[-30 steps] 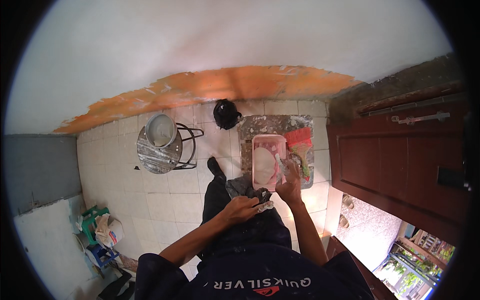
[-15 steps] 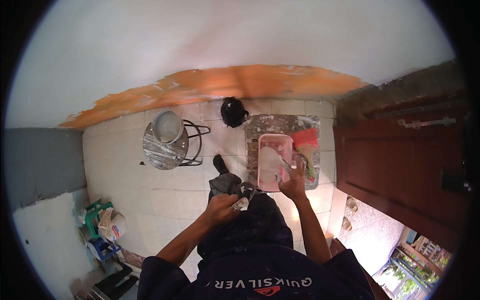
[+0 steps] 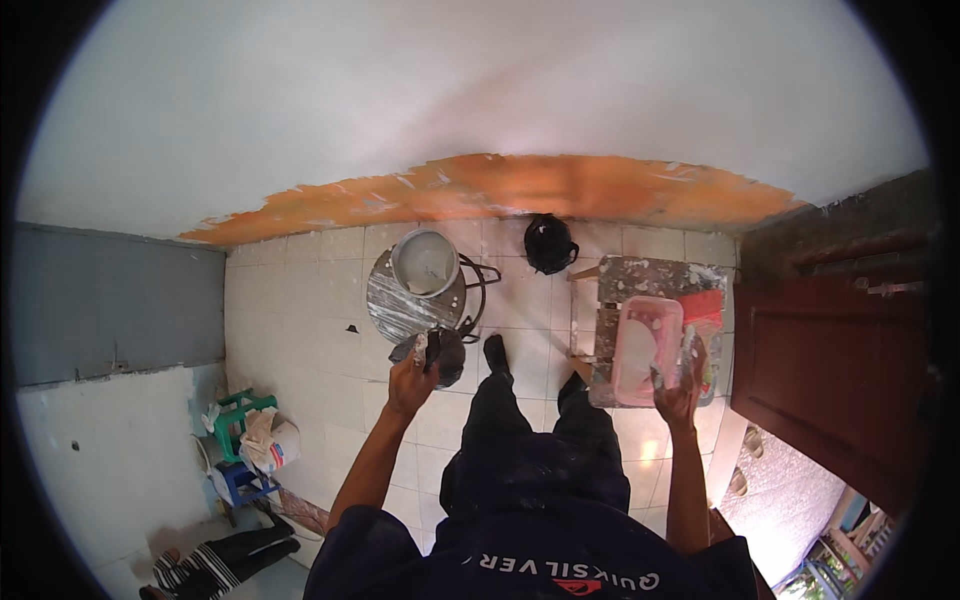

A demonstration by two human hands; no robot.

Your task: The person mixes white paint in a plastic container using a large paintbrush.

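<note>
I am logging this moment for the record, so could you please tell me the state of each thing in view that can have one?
Left hand: closed around a dark rag.
Right hand: closed on a small paint-smeared tool, kind unclear.
Pink tray: lying flat on the spattered table.
Grey bucket: upright, uncovered, on the round stool.
Brown door: cannot tell.

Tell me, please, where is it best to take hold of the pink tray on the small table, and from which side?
Probably the near short rim of the pink tray. The tray lies lengthwise away from the person on the paint-spattered table, with that end closest. The right hand is already there, holding a tool, so coming from below that end looks easiest.
</note>
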